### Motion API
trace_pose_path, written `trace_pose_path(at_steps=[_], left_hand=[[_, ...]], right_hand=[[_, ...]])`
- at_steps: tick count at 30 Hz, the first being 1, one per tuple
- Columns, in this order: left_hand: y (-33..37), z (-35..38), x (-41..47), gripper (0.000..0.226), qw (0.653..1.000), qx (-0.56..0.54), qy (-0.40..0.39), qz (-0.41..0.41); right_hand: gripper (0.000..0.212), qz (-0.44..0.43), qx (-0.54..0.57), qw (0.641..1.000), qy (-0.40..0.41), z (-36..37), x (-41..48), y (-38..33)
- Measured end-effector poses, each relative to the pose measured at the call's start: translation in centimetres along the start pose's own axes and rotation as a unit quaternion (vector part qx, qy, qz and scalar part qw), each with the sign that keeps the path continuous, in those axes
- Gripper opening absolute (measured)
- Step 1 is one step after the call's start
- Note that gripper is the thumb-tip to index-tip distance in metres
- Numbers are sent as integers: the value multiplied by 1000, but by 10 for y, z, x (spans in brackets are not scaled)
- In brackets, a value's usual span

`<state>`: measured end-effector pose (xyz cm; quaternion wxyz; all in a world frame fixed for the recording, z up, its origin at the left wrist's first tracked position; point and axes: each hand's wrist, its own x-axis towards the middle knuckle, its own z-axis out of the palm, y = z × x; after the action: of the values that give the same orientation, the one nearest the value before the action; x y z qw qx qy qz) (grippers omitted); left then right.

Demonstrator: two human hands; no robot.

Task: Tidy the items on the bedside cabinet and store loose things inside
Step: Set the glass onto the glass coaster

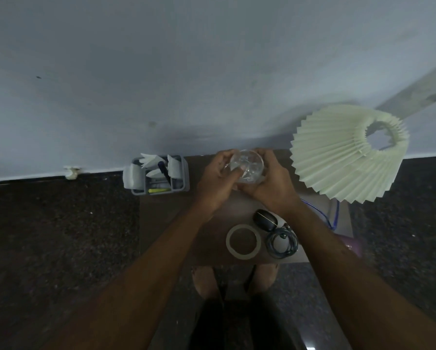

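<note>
Holding a clear glass (248, 170) in both grips, at the rear of the worktop (166, 223), just left of the pleated lampshade (338, 168). Wrapped round the glass's left side w/ left grip (215, 184): fingers curled over the far rim, thumb laid across the near wall. Wrapped round the right side w/ right grip (275, 188), fingers curled the same way. So: glass sandwiched between the two palms, mouth up toward cam. Can't tell whether resting on worktop or lifted, as the base is hidden by the grips. Can't tell if anything is inside either.

Further left of lampshade, past both grips: grey caddy (181, 173) at the rear-left corner, stuffed w/ folded white paper (148, 160), a dark pen (162, 170) and a yellow marker (159, 190).

Below-left of lampshade, nearer cam:
- black oval gadget (265, 219)
- coiled dark cable (282, 242) just beside it
- whitish tape ring (243, 241) lying flat, leftmost of the three, just beside the cable

Right under lampshade's near rim: thin blue cord (332, 213) looping over worktop. Below lampshade at the front-right corner: sth purple (352, 245), too blurred to ID.

Well below lampshade, past worktop's front edge: two feet (204, 279) on dark speckled floor (60, 236).
</note>
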<state>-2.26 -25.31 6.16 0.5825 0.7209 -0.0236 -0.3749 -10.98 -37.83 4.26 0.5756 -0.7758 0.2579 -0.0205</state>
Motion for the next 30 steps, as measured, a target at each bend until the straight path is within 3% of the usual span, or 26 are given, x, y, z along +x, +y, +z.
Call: trace_pose_path(at_steps=[5,8,21,30], left_hand=[[-4,1,9,31,1000,4,21,-19],[-4,2,14,30,999,4,27,-27],[-10,2,33,31,998,35,19,-46],[-16,0,37,30,997,47,28,-46]], right_hand=[[47,53,82,995,-35,-4,9,6],[31,52,59,997,-23,-5,15,8],[30,41,-12,999,-13,8,27,23],[29,68,32,997,-1,12,29,31]])
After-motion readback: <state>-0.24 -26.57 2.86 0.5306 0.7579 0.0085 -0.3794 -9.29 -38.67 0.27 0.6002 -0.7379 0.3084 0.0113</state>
